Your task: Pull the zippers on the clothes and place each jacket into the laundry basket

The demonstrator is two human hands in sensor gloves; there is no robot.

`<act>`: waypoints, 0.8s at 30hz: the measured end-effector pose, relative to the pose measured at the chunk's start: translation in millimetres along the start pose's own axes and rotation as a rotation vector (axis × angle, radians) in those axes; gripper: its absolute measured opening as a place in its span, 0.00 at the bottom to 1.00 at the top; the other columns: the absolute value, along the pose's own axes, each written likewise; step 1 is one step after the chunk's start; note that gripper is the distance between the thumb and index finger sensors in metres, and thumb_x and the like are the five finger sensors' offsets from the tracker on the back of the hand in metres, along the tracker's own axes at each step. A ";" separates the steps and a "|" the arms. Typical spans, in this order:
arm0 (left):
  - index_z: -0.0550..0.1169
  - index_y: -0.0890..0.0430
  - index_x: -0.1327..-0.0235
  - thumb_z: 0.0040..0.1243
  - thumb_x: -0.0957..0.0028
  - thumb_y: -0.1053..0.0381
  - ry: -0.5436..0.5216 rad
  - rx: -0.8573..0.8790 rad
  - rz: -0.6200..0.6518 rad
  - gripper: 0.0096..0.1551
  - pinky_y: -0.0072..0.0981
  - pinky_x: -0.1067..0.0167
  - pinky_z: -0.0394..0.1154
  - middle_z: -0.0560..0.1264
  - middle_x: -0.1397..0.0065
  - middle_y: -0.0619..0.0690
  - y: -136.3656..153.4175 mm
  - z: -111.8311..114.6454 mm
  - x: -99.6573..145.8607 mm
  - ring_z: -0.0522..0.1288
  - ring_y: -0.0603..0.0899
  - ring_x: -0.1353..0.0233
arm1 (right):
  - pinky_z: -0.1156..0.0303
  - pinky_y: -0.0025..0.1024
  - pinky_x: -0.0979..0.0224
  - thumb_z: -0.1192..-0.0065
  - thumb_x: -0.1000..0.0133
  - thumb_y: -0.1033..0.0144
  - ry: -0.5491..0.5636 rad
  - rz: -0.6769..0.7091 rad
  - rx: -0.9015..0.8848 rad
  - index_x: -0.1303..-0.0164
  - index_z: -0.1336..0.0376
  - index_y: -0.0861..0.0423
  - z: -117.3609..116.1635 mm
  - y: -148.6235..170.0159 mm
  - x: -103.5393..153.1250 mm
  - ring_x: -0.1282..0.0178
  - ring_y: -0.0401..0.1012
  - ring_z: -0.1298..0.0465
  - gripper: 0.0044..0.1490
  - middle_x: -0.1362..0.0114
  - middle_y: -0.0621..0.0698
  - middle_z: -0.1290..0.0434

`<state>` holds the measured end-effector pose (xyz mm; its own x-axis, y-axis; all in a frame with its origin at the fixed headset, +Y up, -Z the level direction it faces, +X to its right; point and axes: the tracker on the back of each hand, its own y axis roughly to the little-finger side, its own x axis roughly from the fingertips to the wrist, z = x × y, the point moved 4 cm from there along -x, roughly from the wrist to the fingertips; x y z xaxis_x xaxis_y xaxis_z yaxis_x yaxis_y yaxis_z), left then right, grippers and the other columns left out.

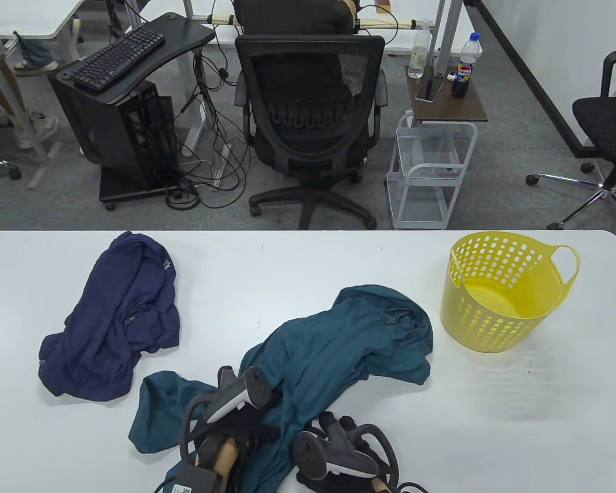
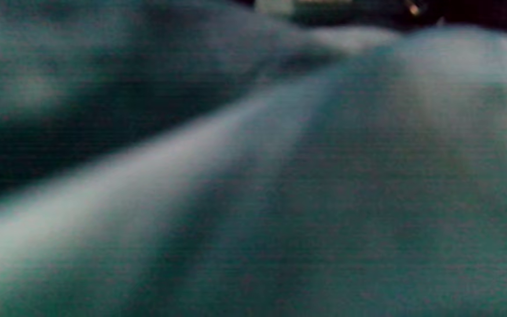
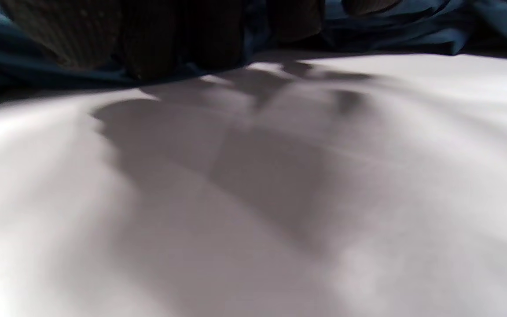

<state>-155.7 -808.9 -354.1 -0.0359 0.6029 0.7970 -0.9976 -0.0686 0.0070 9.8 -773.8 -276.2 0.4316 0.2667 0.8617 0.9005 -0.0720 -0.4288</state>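
A teal jacket (image 1: pixel 339 339) lies crumpled at the middle front of the white table (image 1: pixel 308 262). A navy jacket (image 1: pixel 118 318) lies at the left. A yellow laundry basket (image 1: pixel 498 292) stands empty at the right. My left hand (image 1: pixel 246 418) is at the teal jacket's near end, its fingers hidden under the tracker and cloth. Blurred teal cloth (image 2: pixel 280 198) fills the left wrist view. My right hand (image 1: pixel 341 426) is just to the right of it. In the right wrist view its fingers (image 3: pixel 170 39) come down onto the teal cloth (image 3: pixel 390 35) at its edge.
Beyond the table's far edge stand a black office chair (image 1: pixel 308 118), a white wire cart (image 1: pixel 431 169) and a computer stand with a keyboard (image 1: pixel 115 56). Bare table (image 3: pixel 253 198) lies under my right wrist and between the teal jacket and the basket.
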 end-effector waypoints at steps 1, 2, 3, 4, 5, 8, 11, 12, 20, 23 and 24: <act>0.54 0.19 0.32 0.50 0.63 0.26 -0.009 0.014 -0.011 0.41 0.64 0.27 0.36 0.32 0.16 0.37 0.8 -0.9 0.3 0.21 0.61 0.23 | 0.50 0.63 0.20 0.40 0.47 0.42 0.012 -0.026 0.005 0.35 0.34 0.35 2.3 6.6 1.2 0.14 0.56 0.47 0.28 0.15 0.38 0.38; 0.54 0.19 0.32 0.49 0.62 0.26 -0.017 0.019 -0.024 0.40 0.64 0.27 0.36 0.32 0.16 0.37 1.6 -1.6 0.4 0.21 0.61 0.23 | 0.50 0.63 0.21 0.40 0.47 0.42 0.015 -0.041 0.006 0.36 0.33 0.35 3.3 11.1 2.0 0.15 0.55 0.46 0.27 0.16 0.38 0.37; 0.55 0.20 0.32 0.49 0.61 0.26 -0.026 0.022 -0.046 0.40 0.63 0.26 0.36 0.32 0.16 0.37 2.8 -2.3 0.6 0.21 0.61 0.23 | 0.49 0.63 0.21 0.40 0.47 0.42 0.014 -0.068 0.006 0.37 0.32 0.35 4.8 19.2 3.9 0.14 0.55 0.46 0.27 0.16 0.37 0.36; 0.54 0.20 0.32 0.49 0.61 0.26 -0.031 0.024 -0.062 0.40 0.63 0.26 0.37 0.32 0.16 0.38 3.6 -2.5 0.9 0.22 0.61 0.23 | 0.49 0.63 0.20 0.39 0.47 0.42 0.012 -0.101 0.005 0.39 0.31 0.35 6.5 28.9 5.9 0.14 0.55 0.46 0.26 0.17 0.37 0.35; 0.54 0.20 0.31 0.49 0.61 0.27 -0.037 0.028 -0.072 0.40 0.63 0.26 0.37 0.32 0.16 0.38 3.6 -2.6 1.5 0.22 0.61 0.23 | 0.49 0.63 0.20 0.38 0.47 0.41 0.010 -0.126 0.001 0.40 0.30 0.35 7.6 36.4 7.5 0.14 0.54 0.45 0.26 0.17 0.36 0.34; 0.55 0.21 0.31 0.49 0.60 0.27 -0.062 0.034 -0.099 0.39 0.63 0.26 0.38 0.34 0.15 0.38 1.7 -3.8 4.2 0.23 0.61 0.22 | 0.49 0.62 0.20 0.36 0.48 0.41 -0.008 -0.265 0.000 0.43 0.27 0.36 12.0 70.6 14.0 0.14 0.53 0.44 0.25 0.19 0.35 0.31; 0.58 0.22 0.31 0.48 0.59 0.28 -0.098 0.032 -0.121 0.38 0.63 0.26 0.39 0.36 0.15 0.39 -3.9 -4.9 7.3 0.24 0.61 0.21 | 0.49 0.62 0.20 0.37 0.48 0.41 -0.025 -0.367 -0.014 0.44 0.25 0.39 13.8 102.1 18.7 0.14 0.51 0.43 0.26 0.20 0.33 0.30; 0.58 0.23 0.31 0.48 0.59 0.28 -0.108 0.024 -0.122 0.38 0.63 0.26 0.39 0.37 0.15 0.39 -8.2 -4.7 9.1 0.25 0.61 0.21 | 0.49 0.62 0.20 0.37 0.48 0.41 -0.033 -0.405 -0.029 0.45 0.24 0.41 14.2 113.6 20.4 0.14 0.51 0.43 0.26 0.20 0.34 0.30; 0.67 0.27 0.32 0.51 0.60 0.27 -0.192 -0.142 -0.046 0.37 0.63 0.26 0.44 0.43 0.13 0.39 -53.2 -5.4 31.0 0.29 0.61 0.19 | 0.44 0.61 0.22 0.40 0.52 0.32 0.109 -0.377 -0.074 0.35 0.29 0.42 16.2 126.2 28.8 0.16 0.53 0.40 0.39 0.20 0.41 0.29; 0.70 0.26 0.36 0.59 0.62 0.30 -0.249 -0.160 -0.035 0.34 0.62 0.25 0.46 0.49 0.13 0.38 -62.3 -7.1 32.4 0.34 0.60 0.17 | 0.46 0.62 0.22 0.32 0.54 0.35 0.065 -0.308 -0.268 0.32 0.32 0.44 2.3 106.3 16.2 0.18 0.56 0.42 0.41 0.20 0.44 0.32; 0.71 0.25 0.39 0.60 0.62 0.31 -0.270 -0.179 -0.027 0.32 0.61 0.25 0.48 0.51 0.14 0.38 -63.6 -8.3 32.6 0.36 0.60 0.17 | 0.47 0.62 0.22 0.28 0.55 0.39 0.054 -0.324 -0.210 0.33 0.33 0.44 -2.2 100.0 10.7 0.18 0.56 0.43 0.40 0.21 0.45 0.34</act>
<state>-93.9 -778.2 -333.6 -0.0167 0.3686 0.9294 -0.9933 0.1000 -0.0575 104.6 -780.3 -309.2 0.1198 0.2575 0.9588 0.9794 -0.1887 -0.0717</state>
